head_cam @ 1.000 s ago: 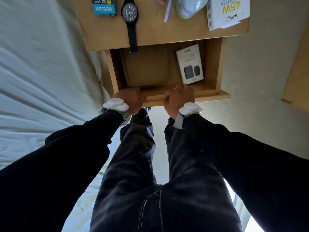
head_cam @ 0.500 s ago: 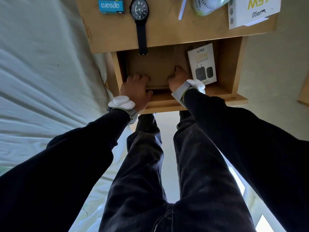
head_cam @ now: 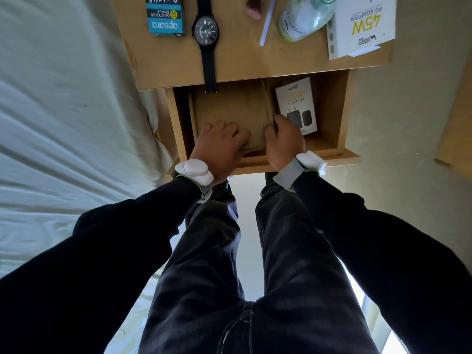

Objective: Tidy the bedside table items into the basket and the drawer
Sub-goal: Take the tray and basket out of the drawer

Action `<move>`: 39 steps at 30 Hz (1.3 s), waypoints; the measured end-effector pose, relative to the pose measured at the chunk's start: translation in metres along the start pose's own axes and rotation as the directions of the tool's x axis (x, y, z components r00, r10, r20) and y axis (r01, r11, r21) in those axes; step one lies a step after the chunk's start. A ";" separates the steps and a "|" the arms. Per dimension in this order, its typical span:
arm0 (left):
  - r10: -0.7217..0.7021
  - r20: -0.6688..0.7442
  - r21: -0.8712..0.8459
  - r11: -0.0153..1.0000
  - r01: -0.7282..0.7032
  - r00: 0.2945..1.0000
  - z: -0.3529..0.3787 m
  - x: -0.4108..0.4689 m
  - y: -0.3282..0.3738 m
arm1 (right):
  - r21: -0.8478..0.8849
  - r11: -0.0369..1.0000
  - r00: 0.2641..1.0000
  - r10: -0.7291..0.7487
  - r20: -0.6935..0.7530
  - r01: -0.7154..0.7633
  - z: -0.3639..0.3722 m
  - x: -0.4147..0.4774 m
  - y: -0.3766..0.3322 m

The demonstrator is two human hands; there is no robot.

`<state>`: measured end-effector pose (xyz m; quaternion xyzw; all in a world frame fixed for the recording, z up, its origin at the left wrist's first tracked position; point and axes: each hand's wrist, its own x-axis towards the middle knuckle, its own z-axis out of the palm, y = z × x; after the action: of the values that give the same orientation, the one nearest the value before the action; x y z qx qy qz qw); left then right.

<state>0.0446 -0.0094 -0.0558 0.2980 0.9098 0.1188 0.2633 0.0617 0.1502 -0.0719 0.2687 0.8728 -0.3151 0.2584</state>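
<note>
Both grips in open drawer (head_cam: 329, 149): left hand (head_cam: 221, 146) flat on basket (head_cam: 229, 108), right hand (head_cam: 283, 141) pinching its rim.

Chalk box (head_cam: 165, 17), watch (head_cam: 205, 31), pen (head_cam: 267, 24), bottle (head_cam: 304, 17), adapter box (head_cam: 361, 26) left to right on table (head_cam: 255, 65), open drawer (head_cam: 329, 103) below, bed (head_cam: 63, 98) left.
</note>
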 end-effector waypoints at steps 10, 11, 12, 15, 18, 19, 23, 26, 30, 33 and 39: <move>0.189 0.060 -0.070 0.980 -0.185 0.980 -0.060 -0.049 0.015 | -0.017 0.998 0.987 -0.060 0.151 0.063 -0.040 -0.058 -0.017; 0.199 0.061 -0.086 0.977 -0.193 0.978 -0.063 -0.054 0.017 | -0.013 0.997 0.983 -0.079 0.167 0.082 -0.043 -0.065 -0.016; 0.206 0.065 -0.098 0.975 -0.199 0.976 -0.067 -0.061 0.018 | -0.004 0.994 0.978 -0.103 0.181 0.106 -0.046 -0.073 -0.016; 0.201 0.057 -0.107 0.975 -0.194 0.978 -0.078 -0.080 0.026 | 0.023 0.988 0.969 -0.156 0.194 0.154 -0.059 -0.094 -0.019; 0.187 0.013 -0.114 0.976 -0.184 0.982 -0.083 -0.094 0.035 | 0.025 0.968 0.951 -0.249 0.182 0.248 -0.068 -0.103 -0.022; 0.174 -0.006 -0.106 0.979 -0.173 0.985 -0.084 -0.098 0.038 | 0.032 0.957 0.940 -0.289 0.181 0.288 -0.069 -0.104 -0.024; 0.052 -0.069 -0.063 0.996 -0.056 0.996 -0.090 -0.106 0.038 | 0.088 0.908 0.889 -0.418 0.188 0.409 -0.065 -0.095 -0.045; -0.034 -0.117 -0.045 0.999 0.029 0.993 -0.091 -0.108 0.022 | 0.124 0.877 0.851 -0.480 0.213 0.464 -0.048 -0.078 -0.071; -0.062 -0.129 0.042 0.997 0.068 0.990 -0.093 -0.108 -0.003 | 0.193 0.845 0.820 -0.533 0.210 0.499 -0.029 -0.064 -0.095; -0.063 -0.149 0.077 0.994 0.075 0.987 -0.096 -0.108 -0.018 | 0.195 0.822 0.800 -0.567 0.197 0.535 -0.021 -0.056 -0.109; -0.055 -0.164 0.145 0.986 0.079 0.985 -0.104 -0.090 -0.062 | 0.163 0.805 0.804 -0.588 0.093 0.570 0.001 -0.028 -0.138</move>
<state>0.0192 -0.1199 0.0444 0.2758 0.9439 0.0640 0.1702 -0.0052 0.0507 0.0016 -0.0176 0.8712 -0.4515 0.1922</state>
